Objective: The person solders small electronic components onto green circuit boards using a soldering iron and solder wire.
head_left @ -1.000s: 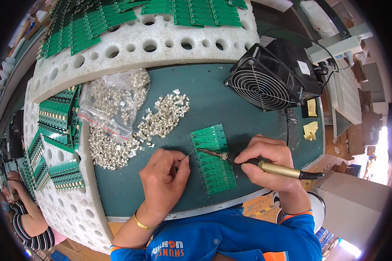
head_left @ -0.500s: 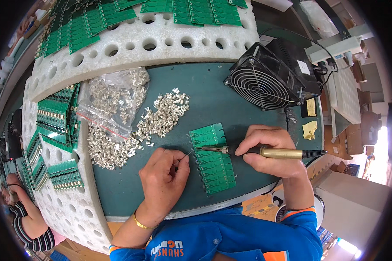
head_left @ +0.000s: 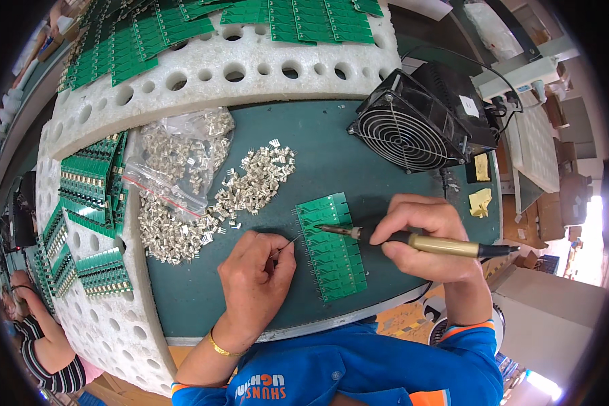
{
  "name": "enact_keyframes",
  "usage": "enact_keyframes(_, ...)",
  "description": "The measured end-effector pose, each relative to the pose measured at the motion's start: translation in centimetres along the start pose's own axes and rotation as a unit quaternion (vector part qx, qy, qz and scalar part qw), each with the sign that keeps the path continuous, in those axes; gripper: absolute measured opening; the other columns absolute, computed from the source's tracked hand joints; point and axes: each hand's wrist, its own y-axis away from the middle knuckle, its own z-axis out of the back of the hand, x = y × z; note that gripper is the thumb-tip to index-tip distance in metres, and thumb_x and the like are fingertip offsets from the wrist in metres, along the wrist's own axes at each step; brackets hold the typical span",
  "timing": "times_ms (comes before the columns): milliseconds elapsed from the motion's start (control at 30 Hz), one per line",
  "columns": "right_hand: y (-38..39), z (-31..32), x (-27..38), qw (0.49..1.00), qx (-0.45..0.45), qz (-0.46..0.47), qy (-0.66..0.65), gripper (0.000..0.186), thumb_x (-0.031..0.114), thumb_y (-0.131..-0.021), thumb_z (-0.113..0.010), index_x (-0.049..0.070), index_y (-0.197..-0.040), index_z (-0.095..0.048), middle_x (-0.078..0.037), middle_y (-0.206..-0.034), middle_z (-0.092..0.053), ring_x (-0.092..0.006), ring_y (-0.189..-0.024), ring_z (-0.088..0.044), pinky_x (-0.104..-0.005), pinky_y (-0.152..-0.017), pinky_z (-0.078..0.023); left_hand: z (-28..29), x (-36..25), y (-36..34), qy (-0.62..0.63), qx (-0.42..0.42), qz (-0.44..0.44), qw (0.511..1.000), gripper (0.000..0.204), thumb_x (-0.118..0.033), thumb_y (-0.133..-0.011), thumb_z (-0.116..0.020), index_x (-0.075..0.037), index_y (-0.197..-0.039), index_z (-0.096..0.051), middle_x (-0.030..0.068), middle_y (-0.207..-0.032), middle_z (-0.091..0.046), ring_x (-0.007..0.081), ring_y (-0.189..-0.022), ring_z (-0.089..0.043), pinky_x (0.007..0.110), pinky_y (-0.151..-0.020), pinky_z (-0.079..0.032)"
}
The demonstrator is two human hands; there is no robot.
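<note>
A green circuit board panel [head_left: 331, 260] lies on the dark green mat in front of me, with a row of thin pins along its left edge. My right hand [head_left: 423, 237] grips a soldering iron [head_left: 443, 244] with a gold-coloured handle; its tip is over the upper part of the panel, and I cannot tell whether it touches. Just left of the panel, my left hand [head_left: 257, 274] pinches a thin solder wire [head_left: 293, 240], whose end points at the pins. Most of that wire is hidden in the fingers.
Small white pin connectors [head_left: 176, 233] lie heaped at the left, beside a clear zip bag [head_left: 176, 152] of more. White foam blocks [head_left: 203, 84] with round holes carry many green boards. A black fan [head_left: 406, 125] stands at the back right, near a yellow sponge [head_left: 480, 201]. Another person [head_left: 51, 338] is at far left.
The soldering iron has shifted slightly right, its tip drawn back from the pins, with its handle end a little lower. My left hand is nearly unmoved.
</note>
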Motion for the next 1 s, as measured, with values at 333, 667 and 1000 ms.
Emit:
enact_keyframes(333,0.7,-0.5,-0.4,0.997,-0.065,0.005,-0.039,0.01,0.006,-0.079,-0.07,0.003,-0.089,-0.069,-0.005,-0.073,-0.063,-0.0121,-0.062,-0.058,-0.0274,-0.056,-0.044,-0.1,0.0,0.1,0.006,0.0,0.013,1.0,0.007,0.003,-0.082,-0.072,0.0,-0.081,-0.066,0.0031,-0.073,-0.057,0.0069,-0.058,-0.052,0.022,-0.05,-0.041)
enact_keyframes(667,3.7,-3.3,-3.2,0.977,-0.159,0.107,-0.091,0.029,0.027,-0.098,-0.058,0.0,-0.101,-0.066,-0.01,-0.072,-0.062,-0.0215,-0.059,-0.056,-0.0328,-0.054,-0.044,0.0,-0.2,0.0,-0.003,-0.004,0.013,1.0,0.009,0.002,-0.081,-0.073,-0.001,-0.081,-0.065,0.0063,-0.073,-0.06,0.0095,-0.054,-0.053,0.025,-0.047,-0.041)
enact_keyframes(1000,4.5,-5.2,-5.7,0.959,-0.218,0.148,-0.104,0.056,0.053,-0.101,-0.045,0.002,-0.105,-0.068,-0.01,-0.075,-0.059,-0.0209,-0.061,-0.053,-0.0329,-0.054,-0.042,-0.1,0.5,0.3,0.03,-0.026,0.054,0.998,0.013,-0.007,-0.095,-0.065,-0.003,-0.091,-0.053,-0.0046,-0.073,-0.05,0.0025,-0.062,-0.042,0.019,-0.054,-0.034)
